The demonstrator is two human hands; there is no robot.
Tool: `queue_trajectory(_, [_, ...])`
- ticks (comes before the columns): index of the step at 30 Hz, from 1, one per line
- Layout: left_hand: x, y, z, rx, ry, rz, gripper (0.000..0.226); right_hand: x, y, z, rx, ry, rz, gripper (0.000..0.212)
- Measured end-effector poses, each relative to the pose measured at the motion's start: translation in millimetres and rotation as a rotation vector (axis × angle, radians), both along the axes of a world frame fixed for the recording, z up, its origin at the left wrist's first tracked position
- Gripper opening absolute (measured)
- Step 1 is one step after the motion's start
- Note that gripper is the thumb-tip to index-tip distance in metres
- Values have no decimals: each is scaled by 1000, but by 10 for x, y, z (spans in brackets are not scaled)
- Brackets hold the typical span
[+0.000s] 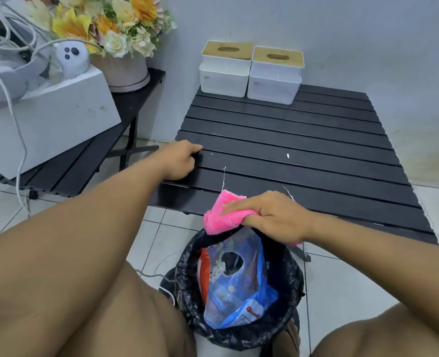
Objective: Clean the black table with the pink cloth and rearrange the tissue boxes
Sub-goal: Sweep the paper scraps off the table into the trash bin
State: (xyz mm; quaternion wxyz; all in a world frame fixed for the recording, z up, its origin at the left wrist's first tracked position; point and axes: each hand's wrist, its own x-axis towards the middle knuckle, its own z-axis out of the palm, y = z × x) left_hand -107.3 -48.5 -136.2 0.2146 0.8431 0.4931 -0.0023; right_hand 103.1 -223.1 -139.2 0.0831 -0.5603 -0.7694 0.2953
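While right grip [277,217] clamps the fluffy pink cloth [218,219] at the bench [290,130] edge, left grip [179,161] is curled, hold unclear.

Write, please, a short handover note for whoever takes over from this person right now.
Left hand: rests on the left edge of the black table, fingers curled; grip unclear.
Right hand: holds the pink cloth at the table's near edge, above the lined bin.
Tissue boxes: side by side at the far edge, by the wall.
Done: wiping under way.
Left: clear the white speck and threads off the slats, then rearrange the boxes.
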Motion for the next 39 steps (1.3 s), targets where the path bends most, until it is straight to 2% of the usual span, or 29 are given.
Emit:
queue_trajectory(3, [53, -49, 16, 16, -2, -26, 46, -19, 14, 190, -83, 263, -86, 32])
queue_trajectory(7, [157, -109, 20, 27, 8, -61, 57, 200, 243, 374, 191, 379, -403, 32])
queue_trajectory(9, [202, -121, 23, 18, 8, -80, 59, 406, 346, 401, 330, 320, -632, 33])
queue_trajectory(11, [223, -127, -2, 2, 3, -94, 59, 616, 417, 360, 410, 184, -852, 36])
queue_trajectory(13, [240, -120, -38, -1, -4, -95, 59, 794, 456, 262, 408, 52, -1008, 41])
queue_trajectory(15, [258, -108, -77, 1, -10, -96, 59, 923, 489, 131, 343, -2, -1088, 41])
queue_trajectory(21, [285, -55, -125, -1, -8, -81, 59, 910, 675, 27, 157, 199, -1003, 37])
queue_trajectory(23, [277, -26, -130, 5, -3, -80, 59, 842, 714, 72, 136, 231, -888, 41])
queue_trajectory(26, [275, 3, -124, 12, 1, -79, 59, 821, 789, 0, 121, 259, -718, 28])
queue_trajectory(34, [266, 12, -119, 16, 10, -90, 59, 426, 574, -42, -36, 507, -364, 33])
queue_trajectory(39, [252, -12, -88, 15, 13, -94, 60, 178, 307, -78, -106, 476, -250, 34])
